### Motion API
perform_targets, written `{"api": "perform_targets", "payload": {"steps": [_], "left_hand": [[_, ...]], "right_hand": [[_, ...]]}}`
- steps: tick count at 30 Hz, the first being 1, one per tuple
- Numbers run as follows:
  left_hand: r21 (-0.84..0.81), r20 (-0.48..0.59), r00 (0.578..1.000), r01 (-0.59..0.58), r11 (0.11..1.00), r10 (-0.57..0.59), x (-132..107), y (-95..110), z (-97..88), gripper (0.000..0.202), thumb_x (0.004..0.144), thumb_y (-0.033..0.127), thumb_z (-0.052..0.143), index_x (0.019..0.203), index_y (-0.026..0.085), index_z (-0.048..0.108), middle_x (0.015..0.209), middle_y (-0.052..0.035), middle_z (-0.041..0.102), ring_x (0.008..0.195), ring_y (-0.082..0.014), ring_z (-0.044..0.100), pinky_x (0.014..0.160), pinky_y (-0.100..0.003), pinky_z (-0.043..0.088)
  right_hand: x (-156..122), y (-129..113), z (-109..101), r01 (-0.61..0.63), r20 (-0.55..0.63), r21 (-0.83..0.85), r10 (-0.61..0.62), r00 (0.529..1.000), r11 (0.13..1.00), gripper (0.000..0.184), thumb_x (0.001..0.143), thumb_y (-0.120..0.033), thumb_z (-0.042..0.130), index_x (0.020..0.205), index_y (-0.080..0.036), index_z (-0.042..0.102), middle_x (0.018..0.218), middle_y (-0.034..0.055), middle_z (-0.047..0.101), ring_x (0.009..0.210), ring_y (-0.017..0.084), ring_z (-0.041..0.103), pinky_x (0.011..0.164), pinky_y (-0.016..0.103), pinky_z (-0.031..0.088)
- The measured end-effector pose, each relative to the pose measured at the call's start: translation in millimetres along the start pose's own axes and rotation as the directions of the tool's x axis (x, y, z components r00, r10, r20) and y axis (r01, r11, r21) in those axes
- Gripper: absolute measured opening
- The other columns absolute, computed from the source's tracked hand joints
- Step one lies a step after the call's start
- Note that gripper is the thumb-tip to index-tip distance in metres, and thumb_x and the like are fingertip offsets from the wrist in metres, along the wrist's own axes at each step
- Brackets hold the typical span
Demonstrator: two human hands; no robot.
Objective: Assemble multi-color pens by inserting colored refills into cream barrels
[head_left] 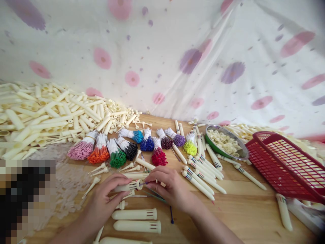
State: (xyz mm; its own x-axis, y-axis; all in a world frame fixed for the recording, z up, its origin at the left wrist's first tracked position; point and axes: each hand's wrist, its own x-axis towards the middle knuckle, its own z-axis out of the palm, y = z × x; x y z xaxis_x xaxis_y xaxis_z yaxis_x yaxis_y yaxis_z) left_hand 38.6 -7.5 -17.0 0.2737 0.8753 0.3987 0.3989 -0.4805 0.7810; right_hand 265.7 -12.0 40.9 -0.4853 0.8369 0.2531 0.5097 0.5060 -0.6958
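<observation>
My left hand (pixel 105 195) is closed around a cream, slotted multicolour pen barrel (pixel 127 186), its open end facing right. At that opening, my right hand (pixel 171 186) pinches a thin pen refill with a purple end (pixel 144 183); how far it reaches inside is hidden. Below the hands, a slotted barrel (pixel 134 214) and another barrel (pixel 137 226) lie side by side on the wooden table (pixel 223 217). A loose dark-blue-tipped refill (pixel 171 215) lies under my right wrist. Behind the hands are bundles of refills with coloured ends, among them green (pixel 116 157) and red (pixel 159 157).
A large heap of cream barrels (pixel 45 115) fills the back left. Several filled pens (pixel 200 183) lie to the right, before a metal-rimmed green bowl (pixel 245 154) of small cream parts. A red plastic basket (pixel 286 166) stands far right. Flowered sheeting (pixel 162 57) hangs behind.
</observation>
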Motion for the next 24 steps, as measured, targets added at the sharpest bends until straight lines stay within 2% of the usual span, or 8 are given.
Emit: {"api": "perform_targets", "payload": {"steps": [4,9,17,20,24], "left_hand": [[-0.003,0.007,1.000,0.002,1.000,-0.002,0.7,1.5,0.3,0.015,0.075,0.025,0.065,0.090,0.026,0.070,0.087,-0.0015,0.071,0.082,-0.0161,0.068,0.074,-0.022,0.054],[0.016,-0.004,1.000,-0.005,1.000,0.005,2.2,3.1,0.7,0.013,0.076,0.027,0.065,0.088,0.025,0.071,0.086,-0.0017,0.071,0.081,-0.0163,0.068,0.073,-0.023,0.055],[0.031,-0.022,1.000,-0.001,1.000,0.002,0.8,1.9,0.3,0.014,0.076,0.027,0.064,0.088,0.025,0.071,0.086,-0.0019,0.072,0.081,-0.0167,0.068,0.074,-0.024,0.055],[0.026,-0.012,1.000,-0.007,1.000,0.007,1.1,2.5,0.4,0.014,0.077,0.028,0.064,0.088,0.025,0.071,0.086,-0.0024,0.072,0.081,-0.0170,0.068,0.072,-0.024,0.055],[0.044,-0.020,0.999,-0.031,0.999,0.032,0.4,1.6,-0.2,0.015,0.078,0.027,0.063,0.090,0.025,0.070,0.087,-0.0023,0.071,0.082,-0.0163,0.068,0.072,-0.023,0.055]], "right_hand": [[0.8,2.2,12.1,-0.046,-0.056,-0.006,0.046,0.997,0.999,0.020,0.088,-0.029,0.055,0.079,-0.016,0.066,0.071,0.0042,0.062,0.066,0.014,0.055,0.060,0.023,0.041],[-1.6,3.1,25.3,-0.032,-0.082,0.082,0.039,0.996,0.996,0.024,0.089,-0.032,0.053,0.080,-0.015,0.068,0.070,0.0045,0.063,0.066,0.013,0.056,0.060,0.022,0.042],[-4.0,-4.5,13.8,-0.065,0.031,0.148,0.062,0.998,0.987,0.025,0.092,-0.028,0.048,0.098,-0.016,0.069,0.082,0.0071,0.069,0.074,0.015,0.060,0.068,0.024,0.046],[-3.7,-4.9,12.9,-0.119,0.043,0.214,0.112,0.993,0.969,0.025,0.091,-0.031,0.050,0.098,-0.017,0.071,0.083,0.0067,0.069,0.075,0.015,0.060,0.068,0.024,0.046],[-2.7,-4.6,17.8,-0.254,0.055,0.352,0.251,0.967,0.901,0.027,0.087,-0.038,0.055,0.094,-0.018,0.073,0.081,0.0053,0.069,0.073,0.015,0.059,0.067,0.024,0.046]]}}
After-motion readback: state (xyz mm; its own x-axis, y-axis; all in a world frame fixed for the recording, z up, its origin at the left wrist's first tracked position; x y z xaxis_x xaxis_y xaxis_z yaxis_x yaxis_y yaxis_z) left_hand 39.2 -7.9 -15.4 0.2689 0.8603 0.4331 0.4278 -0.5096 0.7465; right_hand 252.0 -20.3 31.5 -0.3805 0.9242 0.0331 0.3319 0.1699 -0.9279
